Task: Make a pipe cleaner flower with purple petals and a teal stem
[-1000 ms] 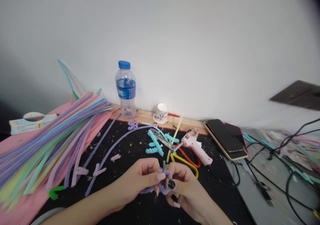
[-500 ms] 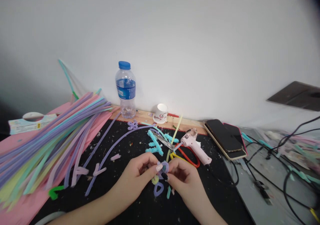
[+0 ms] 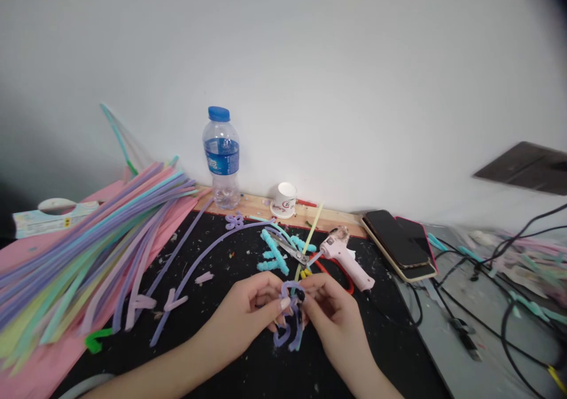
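I see the black surface point(image 3: 239, 378) across the lower frame; over it, at lower centre, the left hand point(image 3: 254, 306) and right hand point(image 3: 332, 304) face each other, fingers point(image 3: 271, 313) pinching the purple looped piece point(image 3: 292, 284) between them, loops showing above and below.

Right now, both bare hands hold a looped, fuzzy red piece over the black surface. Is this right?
No: the looped, fuzzy piece is purple, not red, as the head view shows. The left hand and right hand do hold it over the black surface.
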Demonstrator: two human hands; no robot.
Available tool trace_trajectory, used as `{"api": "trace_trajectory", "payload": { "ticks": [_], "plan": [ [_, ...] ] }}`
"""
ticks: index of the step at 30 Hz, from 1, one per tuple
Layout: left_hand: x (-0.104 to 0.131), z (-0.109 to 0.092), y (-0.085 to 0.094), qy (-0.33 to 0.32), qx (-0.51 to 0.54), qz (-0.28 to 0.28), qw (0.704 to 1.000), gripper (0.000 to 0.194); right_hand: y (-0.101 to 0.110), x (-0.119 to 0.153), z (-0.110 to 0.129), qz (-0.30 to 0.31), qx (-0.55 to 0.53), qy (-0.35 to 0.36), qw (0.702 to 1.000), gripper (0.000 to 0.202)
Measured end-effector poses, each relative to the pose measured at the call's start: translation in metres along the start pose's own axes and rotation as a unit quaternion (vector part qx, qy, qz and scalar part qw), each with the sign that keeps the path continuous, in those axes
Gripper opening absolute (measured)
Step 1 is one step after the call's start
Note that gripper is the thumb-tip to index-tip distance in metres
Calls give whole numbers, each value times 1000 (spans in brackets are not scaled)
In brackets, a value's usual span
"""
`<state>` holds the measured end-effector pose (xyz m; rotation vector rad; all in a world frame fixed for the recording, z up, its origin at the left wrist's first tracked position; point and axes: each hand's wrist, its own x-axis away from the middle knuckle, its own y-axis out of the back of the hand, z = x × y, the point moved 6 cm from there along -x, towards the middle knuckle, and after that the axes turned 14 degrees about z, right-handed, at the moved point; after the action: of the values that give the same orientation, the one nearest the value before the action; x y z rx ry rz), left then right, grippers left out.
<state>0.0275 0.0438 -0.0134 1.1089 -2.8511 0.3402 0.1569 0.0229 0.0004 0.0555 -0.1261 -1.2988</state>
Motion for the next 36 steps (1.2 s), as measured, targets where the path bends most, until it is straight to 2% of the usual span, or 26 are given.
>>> {"api": "trace_trajectory", "payload": {
  "ticks": [5,8,12,16,22,25,27,30,33,36],
  "plan": [
    [6,-15,7,-35,-134,-51,989,20,1,-2,3,5,58,-8,998,5],
    [6,-18,9,-32,-173,-48,983,11,-2,-3,3,31,44,-16,998,5],
    [4,-11,14,-9,-95,-59,994,9,-4,-5,3,62,11,-38,997,8],
    [1,-4,15,10,16,-51,999,8,-3,-5,5,66,4,-21,998,9],
    [0,2,13,36,56,-41,997,11,-4,-1,4,81,97,-8,992,20],
    [1,0,12,5,47,-32,998,13,1,2,6,45,109,3,993,21],
    [2,-5,15,-34,38,-40,998,24,9,3,8,-11,101,14,995,22],
    [7,-15,26,-82,-7,-97,992,28,24,6,8,-111,73,10,991,23],
    [11,-21,38,-75,-72,-167,981,19,33,7,4,-160,40,-9,986,25],
    [10,-24,42,-61,-121,-184,974,16,34,8,3,-169,25,-1,985,25]
  ]
}}
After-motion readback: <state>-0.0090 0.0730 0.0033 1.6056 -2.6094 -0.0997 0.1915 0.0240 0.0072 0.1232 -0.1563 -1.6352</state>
